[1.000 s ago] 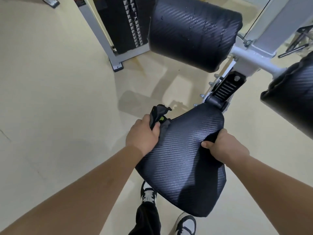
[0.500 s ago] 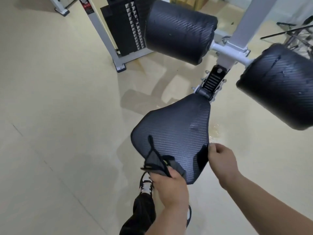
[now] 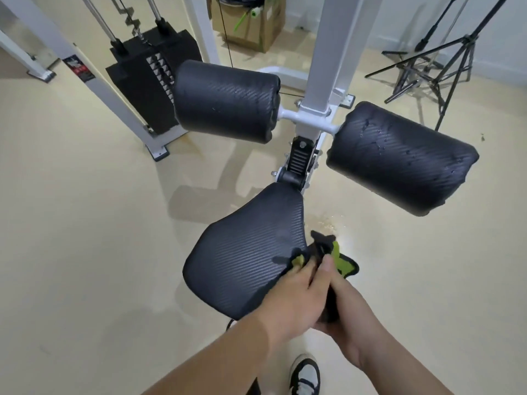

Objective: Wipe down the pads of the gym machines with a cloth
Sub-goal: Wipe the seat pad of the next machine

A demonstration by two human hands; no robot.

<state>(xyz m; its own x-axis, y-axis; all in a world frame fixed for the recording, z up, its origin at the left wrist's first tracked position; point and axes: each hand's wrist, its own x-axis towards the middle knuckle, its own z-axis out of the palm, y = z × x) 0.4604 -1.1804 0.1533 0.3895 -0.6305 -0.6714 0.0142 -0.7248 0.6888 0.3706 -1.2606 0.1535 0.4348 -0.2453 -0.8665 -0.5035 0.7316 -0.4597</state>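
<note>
Beige floor [image 3: 85,223] fills most of the view. White machine frame [image 3: 333,52] stands upright at center top, with a crossbar carrying two black roller pads. The right roller pad [image 3: 399,158] has droplets on its top face; the left roller pad [image 3: 225,101] has only a few specks. Black seat pad [image 3: 251,252] sits below and between them, narrow end at the frame's hinge, wide end toward the person. Black weight stack [image 3: 142,89] is at upper left behind the left roller. Dark tripod stands [image 3: 445,61] are at upper right, and a cardboard box [image 3: 256,24] is at top center against the wall. Left hand [image 3: 291,297] lies over the seat pad's near right corner, fingers pinching the cloth [image 3: 342,260]. Right hand [image 3: 353,323] is just beside it, touching it, cupped and gripping the cloth's dark lower part. The cloth is black and green, bunched at the pad's right edge, its free end hanging off the pad over the floor. One black-and-white shoe [image 3: 305,374] is at the bottom edge.
</note>
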